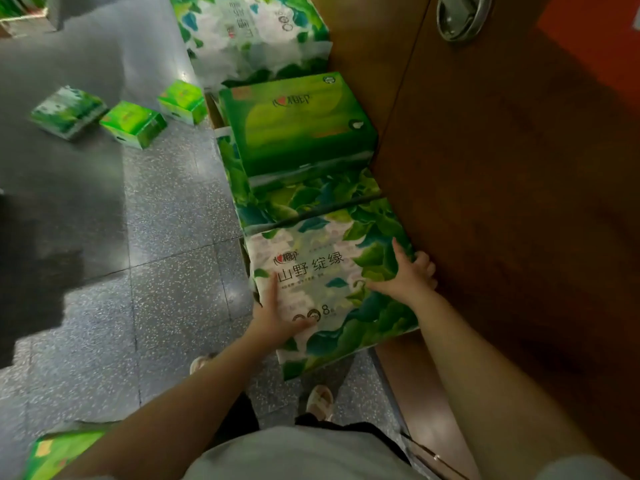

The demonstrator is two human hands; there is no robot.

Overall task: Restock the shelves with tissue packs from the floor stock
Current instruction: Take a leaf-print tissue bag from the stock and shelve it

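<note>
A large tissue pack [329, 271], white with green leaves and printed characters, lies flat in front of me beside a wooden counter. My left hand [277, 313] rests on its near left part, with straight fingers pointing away from me. My right hand [408, 271] holds its right edge, thumb on top and fingers curled down between pack and counter. A second leafy pack [311, 199] lies just beyond it, with a plain green pack [298, 126] stacked on top. Another white and green pack [252, 32] stands at the far end.
The brown wooden counter [502, 202] fills the right side, with a metal bowl [460, 15] on it. Three small green tissue packs [131, 123] lie on the speckled floor at upper left. One more green pack [59, 452] sits at bottom left. My feet [318, 403] stand below the pack.
</note>
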